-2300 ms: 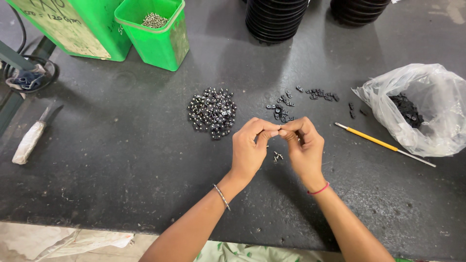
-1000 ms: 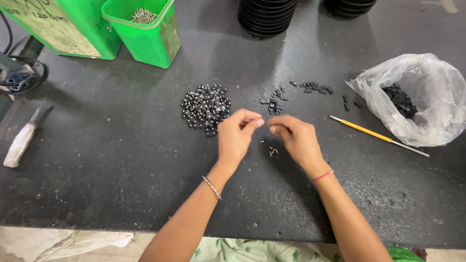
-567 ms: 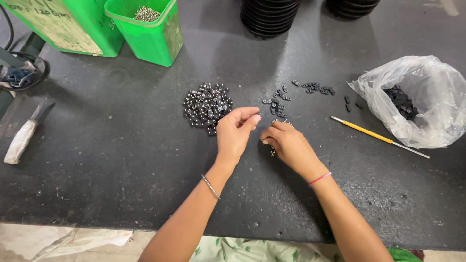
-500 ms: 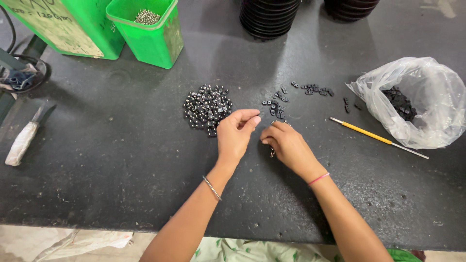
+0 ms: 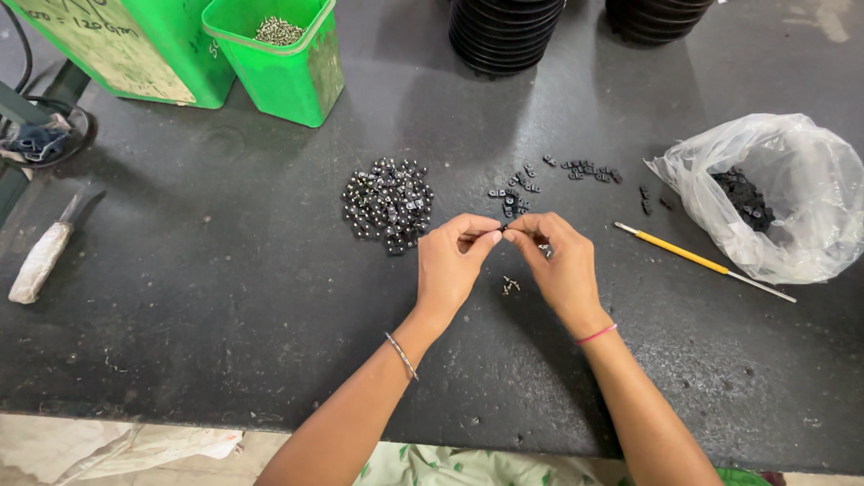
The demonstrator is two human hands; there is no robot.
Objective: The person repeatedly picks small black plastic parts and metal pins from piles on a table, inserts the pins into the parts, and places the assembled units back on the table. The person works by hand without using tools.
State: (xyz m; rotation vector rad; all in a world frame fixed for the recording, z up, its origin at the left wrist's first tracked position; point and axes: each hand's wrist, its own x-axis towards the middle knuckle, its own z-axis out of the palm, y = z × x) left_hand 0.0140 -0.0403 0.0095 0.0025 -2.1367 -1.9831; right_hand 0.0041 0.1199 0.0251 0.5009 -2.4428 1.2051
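Your left hand [image 5: 450, 265] and right hand [image 5: 562, 265] meet fingertip to fingertip, pinched shut on a tiny part [image 5: 502, 234] too small to identify.

You work low over the dark bench [image 5: 225, 297]: green bins [image 5: 279, 58] stand at its far left edge, a clear bag [image 5: 792, 193] at the right, the pile of dark beads [image 5: 389, 202] just beside your left hand, and the loose black bits [image 5: 513, 193] and yellow stick [image 5: 693, 261] near your right; open room lies left.

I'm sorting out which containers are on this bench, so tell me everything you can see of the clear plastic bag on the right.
The clear plastic bag is thin, crinkled and translucent. It lies slumped on the dark table at the right, mouth open toward the left. Inside sits a heap of small black parts. A yellow-handled tool lies just in front; whether it touches the bag is unclear. Neither hand touches it.
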